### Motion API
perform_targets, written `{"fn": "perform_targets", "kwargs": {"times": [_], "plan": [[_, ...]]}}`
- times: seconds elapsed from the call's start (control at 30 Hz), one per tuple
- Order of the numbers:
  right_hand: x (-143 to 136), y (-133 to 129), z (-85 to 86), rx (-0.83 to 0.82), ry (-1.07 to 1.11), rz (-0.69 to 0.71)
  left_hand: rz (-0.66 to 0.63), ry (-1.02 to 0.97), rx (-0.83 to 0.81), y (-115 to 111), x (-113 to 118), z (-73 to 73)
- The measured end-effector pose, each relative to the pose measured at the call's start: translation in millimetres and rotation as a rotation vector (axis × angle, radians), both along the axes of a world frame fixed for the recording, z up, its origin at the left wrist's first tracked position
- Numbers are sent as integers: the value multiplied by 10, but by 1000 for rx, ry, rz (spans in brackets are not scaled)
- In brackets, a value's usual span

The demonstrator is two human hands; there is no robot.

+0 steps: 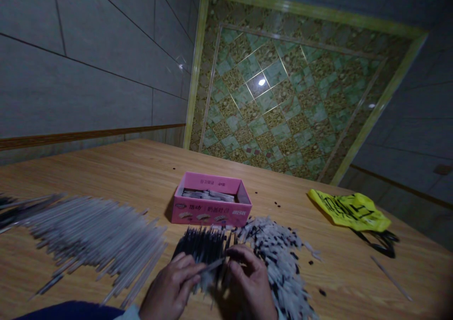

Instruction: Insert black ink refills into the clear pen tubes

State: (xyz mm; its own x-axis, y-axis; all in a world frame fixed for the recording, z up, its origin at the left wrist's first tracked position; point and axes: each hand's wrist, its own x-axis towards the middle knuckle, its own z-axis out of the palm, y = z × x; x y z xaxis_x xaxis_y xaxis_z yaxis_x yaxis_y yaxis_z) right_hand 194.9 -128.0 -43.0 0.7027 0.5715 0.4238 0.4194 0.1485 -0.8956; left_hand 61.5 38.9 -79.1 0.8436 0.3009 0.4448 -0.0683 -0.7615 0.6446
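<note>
My left hand pinches a slim translucent tube between thumb and fingers, its far end pointing right. At that end my right hand has its thumb and fingers curled together; whatever small piece they hold is hidden. Beneath and behind both hands lies a row of thin black sticks, side by side on the table. Right of my right hand spreads a heap of small whitish pieces mixed with black bits. To the left is a wide pile of long clear tubes, some with dark ends.
A pink printed box holding more thin pieces stands behind the black sticks. A yellow bag with black straps lies at the right, near a single loose tube. The wooden table meets a tiled wall on the left.
</note>
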Motion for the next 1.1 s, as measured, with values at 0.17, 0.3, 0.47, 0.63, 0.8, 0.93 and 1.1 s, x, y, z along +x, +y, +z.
{"fn": "perform_targets", "kwargs": {"times": [0.17, 0.3, 0.47, 0.63, 0.8, 0.93, 1.1], "plan": [[273, -113, -18, -1, 91, -268, 91, -114, -195, 37, 38, -52], [595, -290, -202, -168, -103, -423, 106, -111, -367, 41, 44, -2], [736, -407, -322, -610, -559, -519, 105, -89, -394, 41, 31, 18], [709, -284, -400, -872, -802, -534, 105, -92, -397, 35, 38, -11], [728, -218, -447, -908, -832, -528, 72, -92, -341, 23, 32, 27], [748, -251, -429, -903, -780, -508, 73, -88, -289, 22, 29, 9], [641, -200, -446, -548, -462, -392, 136, -128, -169, 29, 39, -73]]}}
